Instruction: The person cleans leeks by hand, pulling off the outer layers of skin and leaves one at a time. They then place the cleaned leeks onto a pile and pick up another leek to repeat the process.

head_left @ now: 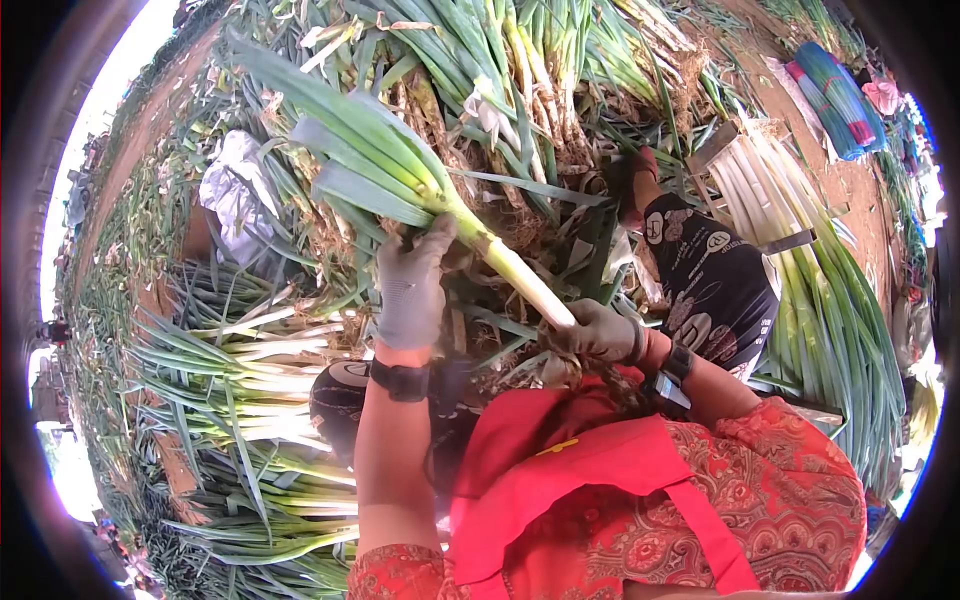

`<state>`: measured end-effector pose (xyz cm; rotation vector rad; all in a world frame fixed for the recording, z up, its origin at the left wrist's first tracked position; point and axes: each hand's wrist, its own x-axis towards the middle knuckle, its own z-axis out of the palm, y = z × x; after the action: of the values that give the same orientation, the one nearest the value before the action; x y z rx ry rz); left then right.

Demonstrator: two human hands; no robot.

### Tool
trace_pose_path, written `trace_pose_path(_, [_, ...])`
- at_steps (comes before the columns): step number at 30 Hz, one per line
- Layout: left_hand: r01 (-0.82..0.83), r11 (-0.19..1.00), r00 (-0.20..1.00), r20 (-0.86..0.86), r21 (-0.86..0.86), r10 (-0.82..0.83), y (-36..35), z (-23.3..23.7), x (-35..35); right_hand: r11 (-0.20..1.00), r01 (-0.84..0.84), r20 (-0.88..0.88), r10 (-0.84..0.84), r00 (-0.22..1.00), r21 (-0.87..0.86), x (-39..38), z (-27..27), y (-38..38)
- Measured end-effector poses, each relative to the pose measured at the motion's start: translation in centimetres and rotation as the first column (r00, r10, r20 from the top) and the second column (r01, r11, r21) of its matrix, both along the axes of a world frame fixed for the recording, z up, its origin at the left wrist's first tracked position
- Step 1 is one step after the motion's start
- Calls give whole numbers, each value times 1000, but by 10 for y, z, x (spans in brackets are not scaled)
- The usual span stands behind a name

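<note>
A large green onion (520, 273) lies slantwise across the middle of the view, its broad green leaves at the upper left and its pale stem running down to the right. My left hand (412, 285), in a grey glove, grips it just below where the leaves fan out. Around its lower end my right hand (598, 332) is closed, in a dirty grey-brown glove. The root end is partly hidden by the right glove. Loose leaves and dry husks lie below the onion, between my knees.
Trimmed onions (290, 385) lie in rows at the left. Untrimmed bunches with roots (545, 90) are heaped ahead. A tied bundle (820, 270) rests at the right, near a blue-wrapped bundle (838, 98). A white plastic bag (238, 195) sits at the upper left.
</note>
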<state>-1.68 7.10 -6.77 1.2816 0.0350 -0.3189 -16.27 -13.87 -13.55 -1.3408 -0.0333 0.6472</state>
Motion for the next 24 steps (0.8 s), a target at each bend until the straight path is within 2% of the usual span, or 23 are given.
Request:
trace_pose_path(2, [20,998,1000,6,-64,-20,5,-4,8,988,69,35,-64,997,-141,5,18,6])
trace_pose_path(3, [3,994,1000,6,-108,-2,5,-3,12,996,67,53,-64,997,-62,8,19,6])
trace_pose_path(5, [30,978,998,60,-206,-18,11,3,17,979,145,-77,-135,988,147,10,25,10])
trace_pose_path(7, [-1,978,998,63,-208,15,12,5,20,931,213,-175,-166,970,295,8,14,10])
trace_pose_path(10, [-39,979,996,70,-202,54,7,1,20,968,181,-59,-173,983,177,7,19,8])
trace_pose_path(13, [-108,976,993,36,-191,116,7,-14,24,968,250,14,-250,968,17,4,44,16])
trace_pose_path(14, [-133,973,990,17,-188,138,8,-18,27,935,295,194,-258,946,-195,5,41,17])
trace_pose_path(16, [-200,965,979,6,-170,204,2,-13,25,725,444,496,-162,853,-527,6,39,22])
trace_pose_path(17, [-234,959,971,1,-161,238,-2,-11,24,555,533,593,-87,801,-639,7,42,26])
trace_pose_path(20, [-354,931,921,140,-88,363,-13,-16,21,306,632,669,22,743,-713,15,45,32])
trace_pose_path(22, [-360,921,886,364,147,288,-17,-4,10,239,657,685,49,727,-715,26,35,31])
trace_pose_path(24, [-413,808,804,585,420,107,-23,6,-6,194,686,709,79,701,-701,34,31,34])
